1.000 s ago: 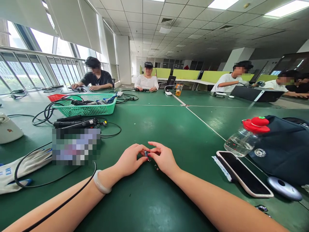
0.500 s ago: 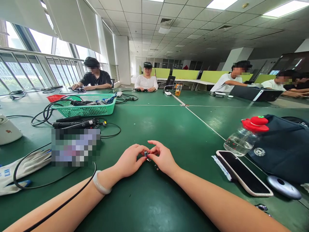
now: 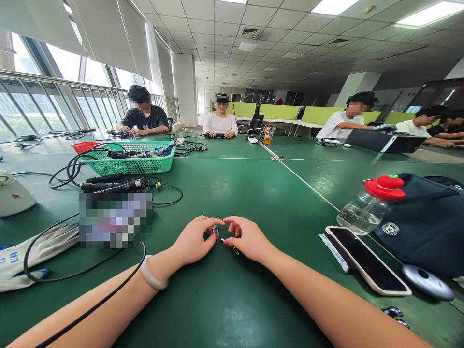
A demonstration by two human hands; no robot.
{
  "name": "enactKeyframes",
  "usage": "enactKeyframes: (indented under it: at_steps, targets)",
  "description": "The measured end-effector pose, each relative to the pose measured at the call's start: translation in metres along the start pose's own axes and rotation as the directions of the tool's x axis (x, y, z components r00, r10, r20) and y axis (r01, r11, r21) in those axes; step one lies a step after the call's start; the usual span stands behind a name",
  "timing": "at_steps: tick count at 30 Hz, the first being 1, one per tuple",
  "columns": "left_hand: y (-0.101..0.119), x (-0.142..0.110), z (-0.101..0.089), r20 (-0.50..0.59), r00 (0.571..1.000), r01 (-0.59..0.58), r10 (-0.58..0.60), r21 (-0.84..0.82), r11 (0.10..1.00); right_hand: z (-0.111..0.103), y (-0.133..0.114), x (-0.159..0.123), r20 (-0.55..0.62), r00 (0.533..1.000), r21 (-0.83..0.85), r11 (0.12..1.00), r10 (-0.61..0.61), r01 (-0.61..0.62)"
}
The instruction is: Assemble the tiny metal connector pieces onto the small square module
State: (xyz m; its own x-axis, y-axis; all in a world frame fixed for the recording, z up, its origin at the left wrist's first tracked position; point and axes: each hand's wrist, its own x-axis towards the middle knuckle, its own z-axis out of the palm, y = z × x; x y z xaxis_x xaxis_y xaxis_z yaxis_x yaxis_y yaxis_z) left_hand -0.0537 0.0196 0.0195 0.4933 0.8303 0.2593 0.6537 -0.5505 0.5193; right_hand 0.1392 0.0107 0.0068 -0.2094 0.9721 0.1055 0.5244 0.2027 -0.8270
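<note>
In the head view, my left hand [image 3: 195,240] pinches a small dark block-like part [image 3: 216,230] with light edges between thumb and fingers. Its exact kind is too small to make out. My right hand [image 3: 250,238] is just to its right, fingers curved, with thumb and index finger apart and nothing plainly between them. By the right thumb tip is a tiny pale piece [image 3: 222,240]. Partly under the right hand, a small dark piece with a copper-coloured end [image 3: 236,252] appears to lie on the green table [image 3: 224,299].
Left are a green basket [image 3: 130,166] of gear, black cables and white gloves [image 3: 47,246]. Right are a phone [image 3: 368,261], a red-lidded bottle [image 3: 362,212], a dark bag [image 3: 424,222] and a rounded device [image 3: 427,282]. Several people sit around the table.
My right hand's fingers have come off the small dark part and moved slightly right, leaving a gap. The part remains in my left hand.
</note>
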Motion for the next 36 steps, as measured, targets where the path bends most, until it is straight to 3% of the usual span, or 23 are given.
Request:
enactKeyframes:
  at_steps: [3,6,12,16,26,30,36]
  targets:
    - [-0.005,0.002,-0.001,-0.005,0.996,0.089,-0.089,0.002,0.996,-0.008,0.002,-0.004,0.071,0.997,-0.172,0.985,0.039,-0.026]
    - [-0.006,0.003,-0.001,0.003,0.989,0.15,-0.15,-0.008,0.989,-0.008,0.004,-0.006,0.089,0.996,-0.208,0.978,0.03,-0.011]
    - [-0.006,0.004,0.002,0.013,0.989,0.149,-0.149,-0.051,0.988,0.003,0.006,0.003,0.043,0.995,-0.28,0.954,-0.094,0.102]
    - [-0.009,0.003,0.003,0.014,0.987,0.161,-0.16,-0.059,0.985,0.003,0.005,0.005,0.088,0.977,-0.27,0.94,-0.194,0.211]
    - [-0.012,0.004,0.004,0.019,0.986,0.166,-0.165,-0.126,0.978,0.009,0.005,0.002,0.107,0.973,-0.293,0.929,-0.206,0.228]
    - [-0.013,0.005,0.003,0.02,0.985,0.174,-0.173,-0.15,0.973,0.007,0.006,0.004,0.054,0.98,-0.215,0.956,-0.193,0.2]
    - [-0.01,0.004,0.0,-0.007,0.983,0.178,-0.181,-0.149,0.973,0.002,0.008,0.004,-0.031,0.999,0.009,0.999,-0.03,0.03]
